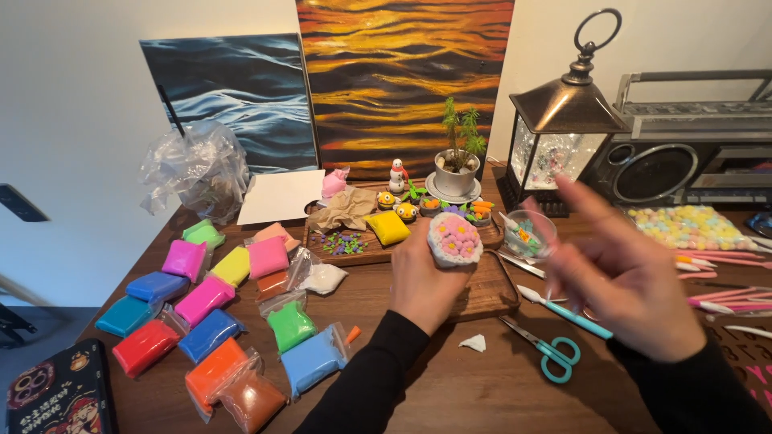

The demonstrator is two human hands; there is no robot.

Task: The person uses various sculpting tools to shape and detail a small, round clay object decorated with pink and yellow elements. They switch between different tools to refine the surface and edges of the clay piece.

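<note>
A round clay piece (454, 239), white-rimmed and topped with pink and yellow blossoms, sits raised above a brown wooden table (450, 378), gripped from below by the left hand (424, 281), whose fingers curl tightly around its base. The right hand (623, 277), blurred, hangs just beside it with fingers spread and holding nothing. Under the left hand lies a wooden tray (490, 293) carrying small clay figures. Teal-handled scissors (547, 347) and a teal-handled tool (567, 312) lie on the table beneath the right hand, near a small glass bowl (531, 235). Bagged blocks of coloured clay (213, 313) spread across the table's left side, well apart from both hands. A lantern (563, 120) and a potted plant (457, 165) stand behind.
</note>
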